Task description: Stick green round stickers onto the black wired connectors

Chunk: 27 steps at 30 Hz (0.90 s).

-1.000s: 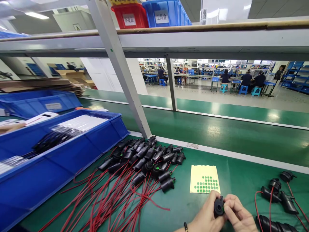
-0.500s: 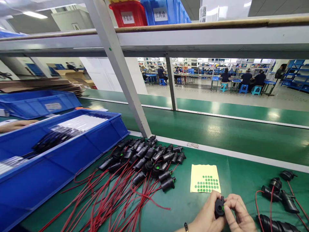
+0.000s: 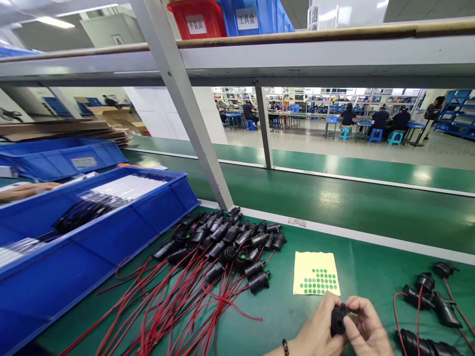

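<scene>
bare hands (image 3: 343, 329), dark beaded wristband (image 3: 284, 346)

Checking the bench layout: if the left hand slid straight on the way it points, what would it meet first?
Likely the sticker sheet, just beyond the left hand, which points up and away holding the black part; depth is uncertain.

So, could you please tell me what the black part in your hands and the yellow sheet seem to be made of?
Black part: probably moulded plastic, matte with a dull sheen. Yellow sheet: looks like thin backing paper, flat and pale, carrying rows of green dot stickers.

Open green desk (image 3: 289, 316) lies between the red-wired parts pile (image 3: 208, 262) and the sticker sheet (image 3: 315, 273).
</scene>
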Available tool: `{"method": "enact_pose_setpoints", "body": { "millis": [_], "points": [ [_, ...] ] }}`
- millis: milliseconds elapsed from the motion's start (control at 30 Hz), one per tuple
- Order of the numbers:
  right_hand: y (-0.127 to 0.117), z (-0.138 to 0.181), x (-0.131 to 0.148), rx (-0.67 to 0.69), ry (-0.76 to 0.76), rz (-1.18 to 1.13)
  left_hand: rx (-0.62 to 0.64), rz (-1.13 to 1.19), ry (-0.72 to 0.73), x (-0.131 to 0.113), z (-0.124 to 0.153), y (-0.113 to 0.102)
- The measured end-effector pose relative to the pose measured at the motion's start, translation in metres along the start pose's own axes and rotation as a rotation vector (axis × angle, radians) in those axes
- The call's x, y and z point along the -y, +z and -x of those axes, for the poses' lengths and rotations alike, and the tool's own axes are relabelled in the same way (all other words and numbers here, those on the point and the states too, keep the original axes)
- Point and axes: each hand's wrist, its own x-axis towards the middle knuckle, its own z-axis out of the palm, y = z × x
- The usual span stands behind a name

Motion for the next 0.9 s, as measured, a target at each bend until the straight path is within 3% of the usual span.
{"method": "enact_pose_setpoints", "body": {
  "millis": [133, 500, 700, 900],
  "points": [
    [-0.005, -0.005, 0.003, 0.104, 0.048, -0.096, 0.043, -0.086, 0.023, -0.003, -0.001, -0.005],
    [-0.010, -0.004, 0.005, 0.151, 0.122, -0.182, 0.048, -0.117, 0.010, -0.015, 0.001, -0.011],
    [-0.012, -0.005, -0.002, 0.160, 0.126, -0.103, 0.102, -0.374, 0.052, -0.012, 0.001, -0.012],
    [-0.014, -0.007, -0.010, 0.212, 0.154, -0.178, 0.211, -0.625, 0.009, -0.010, 0.002, -0.010]
  ]
}}
